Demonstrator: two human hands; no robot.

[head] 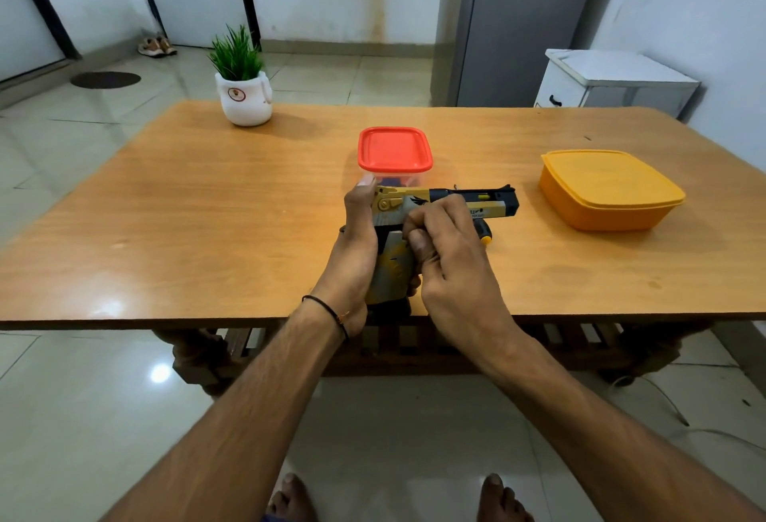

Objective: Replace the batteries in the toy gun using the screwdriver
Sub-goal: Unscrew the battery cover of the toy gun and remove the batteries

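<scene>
Over the near edge of the table [207,210], the toy gun [493,204] is held in both hands with one flat side turned up. The left hand [356,239] is wrapped round the rear of the body, thumb raised against the back end, seemingly so that the gun is steadied while the other hand works. The right hand [447,248] is closed narrowly, its fingers curled and pinched at the side of the handle, where the battery cover is judged to sit; whether anything small is nipped between them cannot be told. The gun's long axis runs left to right, with the barrel pointed right and the handle pointed back toward the person. Just beyond the right hand, a black and yellow screwdriver [484,232] is partly seen, apparently left within easy reach. Farther out, a red-lidded box [394,148] stands behind the gun and a yellow box [609,190] is set well to the right.
</scene>
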